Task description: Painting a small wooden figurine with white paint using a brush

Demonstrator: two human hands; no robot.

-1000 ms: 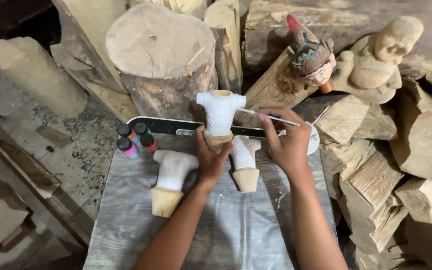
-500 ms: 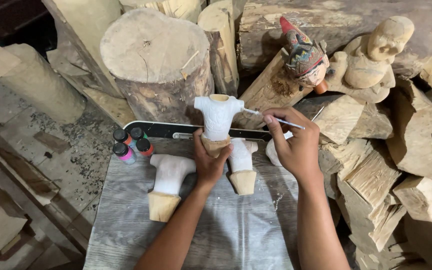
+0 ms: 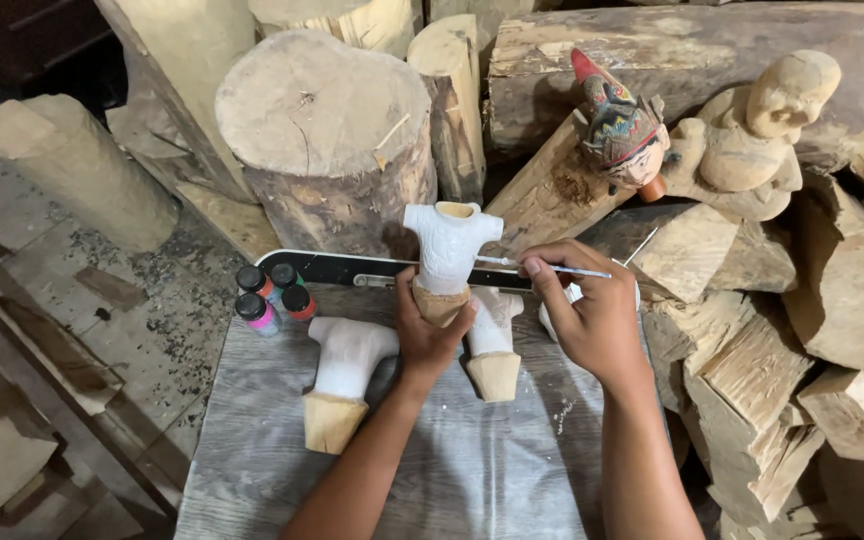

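Head view, near to far. Both forearms come up from the bottom edge over a grey board (image 3: 472, 470). On the board, left of the arms, a white-coated torso piece with a bare wood base (image 3: 345, 380) lies on its side, untouched. A second, similar piece (image 3: 493, 345) lies between the two hands, partly hidden by them.

Left hand (image 3: 430, 335) is closed around the bare wooden base of a third white torso (image 3: 449, 247), which is held upright above the board. Right hand (image 3: 597, 322) is pinched narrow on a thin brush (image 3: 552, 267); the brush lies nearly level and its tip touches the torso's right shoulder stub.

Change over the last second: the torso has been kept upright in the same grip, with no clear turn to be seen. The brush has been kept against the right side of the torso, and its shaft has dropped closer to level. The two pieces on the board have not shifted. Judged from this, work is held on that one shoulder area and the torso has not been set down.

Further back: four small paint bottles (image 3: 270, 292) stand at the board's far left corner, just beside a black bar (image 3: 352, 268). Behind that, a big log stump (image 3: 327, 140), a painted puppet head (image 3: 620, 125) and an unpainted carved figure (image 3: 762, 135) rest among split wood.
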